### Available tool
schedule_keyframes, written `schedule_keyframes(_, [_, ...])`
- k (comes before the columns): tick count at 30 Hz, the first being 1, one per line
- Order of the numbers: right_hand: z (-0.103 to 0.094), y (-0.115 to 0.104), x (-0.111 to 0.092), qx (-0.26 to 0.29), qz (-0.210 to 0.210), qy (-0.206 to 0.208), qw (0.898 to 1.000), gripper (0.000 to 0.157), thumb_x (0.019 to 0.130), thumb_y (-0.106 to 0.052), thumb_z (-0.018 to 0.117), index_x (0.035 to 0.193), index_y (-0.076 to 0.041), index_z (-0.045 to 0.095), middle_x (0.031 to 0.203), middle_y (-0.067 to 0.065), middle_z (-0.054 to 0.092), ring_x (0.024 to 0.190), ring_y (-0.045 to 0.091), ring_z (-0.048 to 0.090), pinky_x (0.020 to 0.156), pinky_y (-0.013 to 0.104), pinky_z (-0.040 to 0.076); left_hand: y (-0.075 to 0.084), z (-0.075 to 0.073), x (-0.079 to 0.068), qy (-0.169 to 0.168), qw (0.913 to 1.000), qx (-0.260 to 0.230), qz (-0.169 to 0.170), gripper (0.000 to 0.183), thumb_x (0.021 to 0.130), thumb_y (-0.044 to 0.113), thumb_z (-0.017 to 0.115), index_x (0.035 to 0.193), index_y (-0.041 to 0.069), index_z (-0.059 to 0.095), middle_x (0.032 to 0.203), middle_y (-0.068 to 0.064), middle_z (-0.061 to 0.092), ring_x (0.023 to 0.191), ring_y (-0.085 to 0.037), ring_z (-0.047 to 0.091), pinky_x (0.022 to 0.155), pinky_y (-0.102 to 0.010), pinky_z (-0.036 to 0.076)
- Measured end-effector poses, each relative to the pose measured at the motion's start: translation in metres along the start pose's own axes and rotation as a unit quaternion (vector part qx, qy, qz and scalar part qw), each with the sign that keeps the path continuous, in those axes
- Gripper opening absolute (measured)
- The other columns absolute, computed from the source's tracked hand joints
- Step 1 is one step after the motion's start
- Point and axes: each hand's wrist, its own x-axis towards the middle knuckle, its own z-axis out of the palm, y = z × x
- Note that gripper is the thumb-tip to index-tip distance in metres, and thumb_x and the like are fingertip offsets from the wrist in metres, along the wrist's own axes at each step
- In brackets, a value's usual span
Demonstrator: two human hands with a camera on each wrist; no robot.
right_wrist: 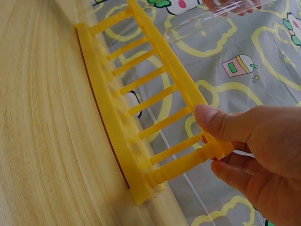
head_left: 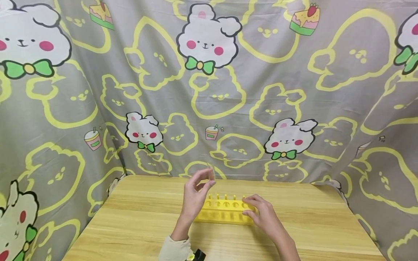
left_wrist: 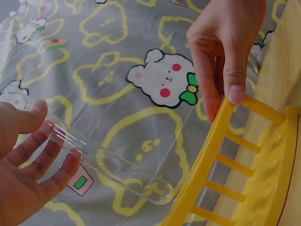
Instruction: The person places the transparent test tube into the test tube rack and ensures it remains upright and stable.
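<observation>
In the head view my left hand [head_left: 195, 194] holds a clear test tube [left_wrist: 127, 176] upright above the left part of a yellow test tube rack [head_left: 225, 217]. Thumb and fingers pinch the tube's upper part, and its rounded bottom end hangs close over the rack's top plate. My right hand [head_left: 265, 214] grips the right end of that top plate, with the thumb [right_wrist: 211, 117] on one side and the fingers beneath. The rack stands on the table, with a row of round holes and a row of thin pegs; no tubes show in it.
The wooden table [head_left: 137, 217] reaches back to a grey curtain [head_left: 202, 101] printed with rabbits and yellow outlines, which hangs behind and at both sides. A small black object [head_left: 199, 255] shows by the left sleeve [head_left: 174, 248].
</observation>
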Motion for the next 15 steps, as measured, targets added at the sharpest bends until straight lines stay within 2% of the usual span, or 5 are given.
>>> schedule_keyframes(4, [-0.0004,-0.0008,0.0002,0.001,0.005,-0.001,1.0,0.039,0.079,-0.005,0.086,0.117,-0.005,0.076,0.111,-0.002,0.07,0.104,0.023,0.069,0.092,0.04,0.058,-0.0003,0.0011,0.0004,0.0,1.0,-0.004,0.003,0.03,0.091,-0.001,0.075,0.121,0.0,0.069,0.1,-0.014,0.07,0.099,-0.032,0.069,0.079,-0.035,0.062])
schedule_keyframes(15, [-0.0003,-0.0024,-0.0003,-0.001,-0.001,0.002,1.0,0.039,0.079,-0.006,0.086,0.116,-0.006,0.076,0.111,-0.001,0.071,0.104,0.023,0.07,0.091,0.04,0.058,-0.0037,0.0049,-0.0017,-0.005,0.9999,-0.005,0.008,0.032,0.091,-0.006,0.073,0.121,0.002,0.069,0.101,-0.015,0.07,0.099,-0.032,0.069,0.078,-0.036,0.062])
